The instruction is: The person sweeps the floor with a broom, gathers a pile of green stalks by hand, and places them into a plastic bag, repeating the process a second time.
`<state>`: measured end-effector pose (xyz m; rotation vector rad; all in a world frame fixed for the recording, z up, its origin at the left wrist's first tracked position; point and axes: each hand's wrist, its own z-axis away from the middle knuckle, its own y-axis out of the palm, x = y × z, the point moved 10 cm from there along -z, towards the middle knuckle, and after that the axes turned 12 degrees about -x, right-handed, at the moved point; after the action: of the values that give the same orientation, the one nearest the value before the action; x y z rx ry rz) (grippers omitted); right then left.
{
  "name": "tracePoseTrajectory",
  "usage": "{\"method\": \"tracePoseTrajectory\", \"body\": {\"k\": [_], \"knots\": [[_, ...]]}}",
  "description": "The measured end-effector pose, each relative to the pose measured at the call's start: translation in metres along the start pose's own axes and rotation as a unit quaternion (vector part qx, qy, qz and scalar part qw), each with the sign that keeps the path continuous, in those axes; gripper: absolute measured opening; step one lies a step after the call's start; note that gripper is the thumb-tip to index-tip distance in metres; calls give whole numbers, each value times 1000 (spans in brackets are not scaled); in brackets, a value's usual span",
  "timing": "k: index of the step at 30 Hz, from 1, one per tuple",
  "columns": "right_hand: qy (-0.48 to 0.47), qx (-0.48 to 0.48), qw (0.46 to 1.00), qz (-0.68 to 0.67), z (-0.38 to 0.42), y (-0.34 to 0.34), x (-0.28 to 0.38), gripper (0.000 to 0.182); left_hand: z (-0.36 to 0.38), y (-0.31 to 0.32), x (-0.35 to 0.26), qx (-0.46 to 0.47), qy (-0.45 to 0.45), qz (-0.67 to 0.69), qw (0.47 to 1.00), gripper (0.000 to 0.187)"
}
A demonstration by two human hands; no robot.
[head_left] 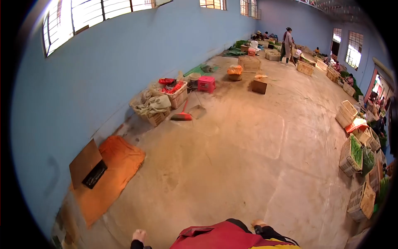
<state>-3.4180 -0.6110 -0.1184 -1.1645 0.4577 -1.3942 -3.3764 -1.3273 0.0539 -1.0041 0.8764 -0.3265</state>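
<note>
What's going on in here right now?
The left hand and right hand hang low over open floor, with nothing visibly held in either. Off to the left, an orange sheet lies by the wall, and a red broom rests beside a dustpan near a pink stool. Crates of greens line the right side, and farther off a person stands among more crates; what they handle is too small to tell.

Head-worn view, forward and down
</note>
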Motion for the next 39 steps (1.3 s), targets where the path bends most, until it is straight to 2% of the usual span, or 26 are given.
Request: {"method": "tracePoseTrajectory", "body": {"k": [1, 2, 6, 9, 11, 12, 14, 15, 16, 18, 19, 20, 21, 22, 23, 24, 25, 26, 27, 28, 29, 32, 34, 35, 37, 39], "knots": [[62, 102, 991, 63, 23, -10, -10, 25, -28, -24, -90, 3, 16, 21, 1000, 23], [119, 130, 983, 49, 32, -16, -28, 26, -89, -15, -108, -35, 61, 121, 990, 20], [323, 109, 939, -33, 10, -81, -72, 27, -182, -23, -265, -38, 98, 202, 974, 27], [287, 104, 952, 0, -105, -104, -117, 28, -232, 34, -235, 7, 16, 235, 972, 24], [170, 81, 980, 62, -224, -135, -117, 28, -222, 60, -242, 118, 105, -38, 987, 23], [107, 36, 989, 98, -296, -160, -112, 29, -208, 86, -213, 256, -17, -53, 965, 25], [36, -98, 988, 110, -436, -246, -78, 29, -195, 93, -191, 253, -99, 89, 958, 30], [27, -170, 983, 65, -485, -304, -49, 30, -198, 94, -171, 226, -121, 90, 962, 30], [222, -151, 951, -151, -524, -388, -16, 31, -204, 99, -138, 200, -137, 45, 969, 29], [165, -192, 908, -334, -616, -470, 41, 31, -224, 130, -46, 179, -168, -34, 969, 29], [115, -218, 865, -437, -658, -490, 55, 31, -235, 143, -22, 200, -241, -11, 950, 29], [114, -215, 866, -438, -688, -501, 67, 31, -248, 146, -21, 219, -314, 13, 924, 29], [97, -239, 827, -499, -714, -523, 81, 30, -271, 142, -28, 242, -259, -47, 934, 30], [81, -258, 787, -555, -737, -540, 92, 29, -312, 134, -63, 272, -125, -155, 941, 30], [123, -246, 841, -465, -752, -533, 92, 27, -364, 129, -116, 301, 56, -279, 910, 31], [158, -239, 884, -369, -763, -528, 84, 26, -420, 122, -172, 290, 167, -348, 876, 31], [200, -162, 922, -290, -781, -498, 69, 25, -478, 104, -231, 252, 207, -375, 868, 32], [243, -75, 944, -210, -782, -462, 54, 23, -533, 88, -261, 259, 131, -265, 919, 31], [223, -42, 960, -163, -784, -443, 45, 23, -590, 72, -269, 200, -157, -78, 964, 32], [203, -14, 972, -121, -784, -433, 45, 24, -642, 46, -347, 121, -63, -54, 989, 33], [264, -37, 942, -202, -779, -428, 34, 23, -695, 36, -392, 37, 63, -42, 996, 31], [413, -45, 819, -396, -774, -413, -2, 23, -816, 46, -496, 111, -40, 226, 967, 22], [502, -41, 759, -412, -776, -435, -13, 25, -872, 48, -560, 119, -65, 227, 964, 22], [503, -36, 760, -410, -802, -444, -22, 25, -900, 49, -586, 84, -33, 245, 965, 22], [399, 71, 893, -196, -871, -469, -42, 22, -933, 60, -622, 44, 2, 278, 960, 21], [258, 178, 949, 15, -929, -480, -45, 22, -928, 73, -655, 75, 7, 162, 984, 20]]}}
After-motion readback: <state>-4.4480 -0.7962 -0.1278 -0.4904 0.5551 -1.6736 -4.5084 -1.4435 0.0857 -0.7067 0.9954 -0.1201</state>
